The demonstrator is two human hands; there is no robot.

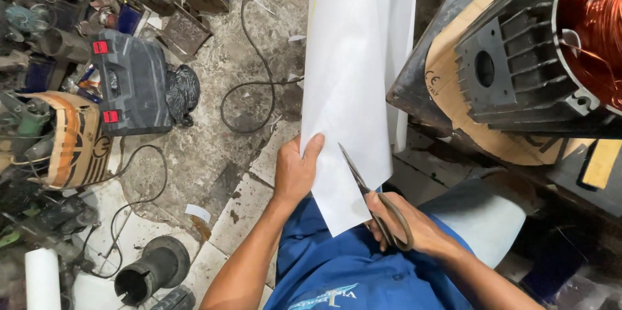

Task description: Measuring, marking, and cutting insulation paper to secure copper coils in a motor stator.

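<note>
Cutting: paper [353,83] is being snipped.
Left hand [295,171]: fingers clenched on paper's edge.
Right hand [405,222]: scissors [372,196] are grasped, blades parted beside left thumb.

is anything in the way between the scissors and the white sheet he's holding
Nothing visible. The right hand holds the scissors with the blades already lying against the white sheet, near its lower right edge. The left hand grips the sheet's left edge, clear of the blades.
</note>
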